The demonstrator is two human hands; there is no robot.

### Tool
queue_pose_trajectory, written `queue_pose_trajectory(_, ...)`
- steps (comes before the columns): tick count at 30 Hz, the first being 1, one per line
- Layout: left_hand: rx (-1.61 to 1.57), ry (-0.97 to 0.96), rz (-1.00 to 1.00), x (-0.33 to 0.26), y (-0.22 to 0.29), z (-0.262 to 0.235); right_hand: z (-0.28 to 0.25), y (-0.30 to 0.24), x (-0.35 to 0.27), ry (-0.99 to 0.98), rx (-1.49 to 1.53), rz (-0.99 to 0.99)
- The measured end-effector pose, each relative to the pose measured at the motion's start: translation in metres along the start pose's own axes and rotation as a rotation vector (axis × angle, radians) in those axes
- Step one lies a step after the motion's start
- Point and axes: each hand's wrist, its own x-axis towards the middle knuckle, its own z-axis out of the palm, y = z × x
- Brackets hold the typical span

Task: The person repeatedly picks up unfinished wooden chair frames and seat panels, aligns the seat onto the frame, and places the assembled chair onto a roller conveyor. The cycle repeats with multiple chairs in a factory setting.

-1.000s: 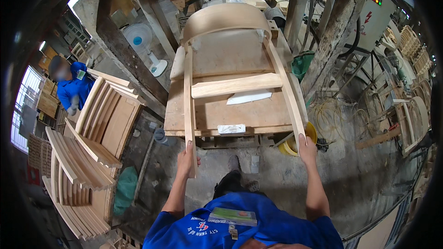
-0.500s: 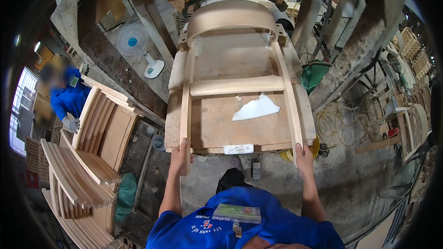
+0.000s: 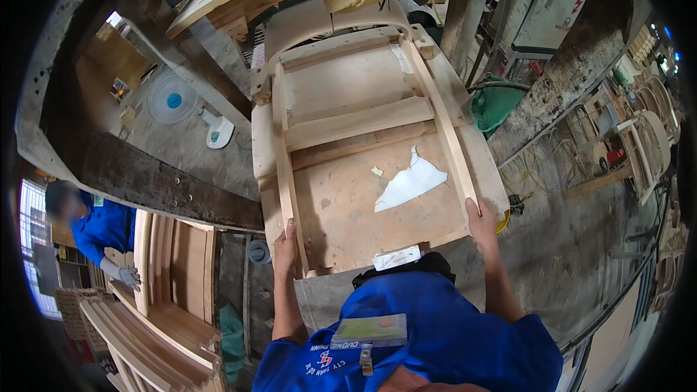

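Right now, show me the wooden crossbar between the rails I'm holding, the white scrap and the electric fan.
Wooden crossbar [image 3: 359, 123], head view: middle of its length.
White scrap [image 3: 414, 183], head view: its broad middle.
Electric fan [image 3: 173, 101], head view: blue hub.

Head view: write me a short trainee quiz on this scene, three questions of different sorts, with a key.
1. True or false: the camera wearer's left hand and right hand each grip a side rail of the wooden frame.
2. Fill in the blank: the larger flat scrap lying on the workbench is ____ in colour.
3. Where does the fan stand? A: right of the workbench. B: on the workbench. C: left of the workbench.

Key: 1 true; 2 white; 3 C.
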Motion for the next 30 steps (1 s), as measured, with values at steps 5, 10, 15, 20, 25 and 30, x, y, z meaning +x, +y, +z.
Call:
queue_pose_trajectory(5, -0.114, -0.036, -0.014, 0.007, -0.011, 0.014, -0.008, -0.007, 0.019, -0.004, -0.023, 0.019)
queue_pose_trajectory(10, -0.101, -0.037, 0.001, 0.006, -0.008, 0.016, -0.009, -0.009, 0.027, -0.007, -0.076, 0.041)
queue_pose_trajectory(15, -0.054, -0.029, -0.026, -0.001, 0.000, 0.017, -0.007, -0.003, 0.030, 0.026, -0.111, -0.054)
queue_pose_trajectory(20, -0.020, -0.021, -0.029, -0.003, 0.001, 0.017, -0.008, -0.002, 0.027, 0.002, -0.078, -0.006)
queue_pose_trajectory(25, -0.013, -0.011, -0.037, -0.002, 0.000, 0.017, -0.012, -0.007, 0.024, -0.033, -0.112, 0.061)
queue_pose_trajectory(30, -0.007, -0.017, -0.041, -0.003, 0.005, 0.022, -0.014, 0.004, 0.030, -0.018, -0.169, 0.024)
